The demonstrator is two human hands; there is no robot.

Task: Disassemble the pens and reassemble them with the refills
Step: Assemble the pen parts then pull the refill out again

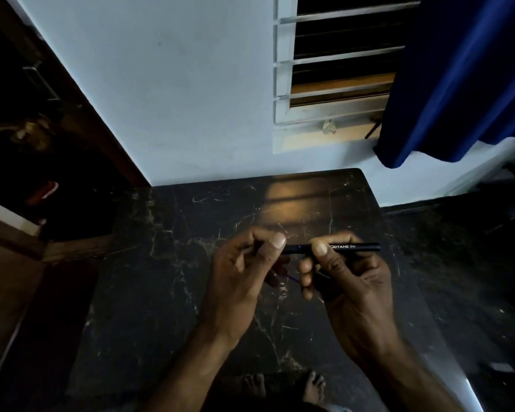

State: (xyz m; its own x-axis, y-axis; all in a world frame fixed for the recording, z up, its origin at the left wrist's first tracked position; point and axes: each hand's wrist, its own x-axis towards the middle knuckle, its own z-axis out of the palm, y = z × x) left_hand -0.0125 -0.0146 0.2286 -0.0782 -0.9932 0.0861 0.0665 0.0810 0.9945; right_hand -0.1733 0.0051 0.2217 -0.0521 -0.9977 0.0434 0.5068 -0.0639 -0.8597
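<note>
From the camera on my head, I look down on a black marble-patterned table top [167, 263] with pale veins, pushed against a light blue wall [191, 84]. Both my hands hover above its middle, closer to the far edge than the near one, and nothing rests on the surface that I can make out.

My right hand [348, 281] is closed on a slim black plastic pen with white lettering on its barrel [354, 247]. Thumb on top, fingers curled under, I hold it level and crosswise so the barrel runs out past my knuckles toward the right edge of the table. That steady grip is there to keep the barrel from turning.

My left hand [244, 272] is pinched shut on the pen's other end, thumb [275, 243] pressing over it. I judge I hold it this way to twist or pull the front section off against the right hand's hold; the joint itself is hidden by my fingers, so I cannot tell whether it has come loose.

Below, between the two hands, a thin blue piece [292, 278] shows. It may be a refill, but it is too dim and too covered to say.

I keep everything up off the table, near my eyes, since the light is poor.
</note>
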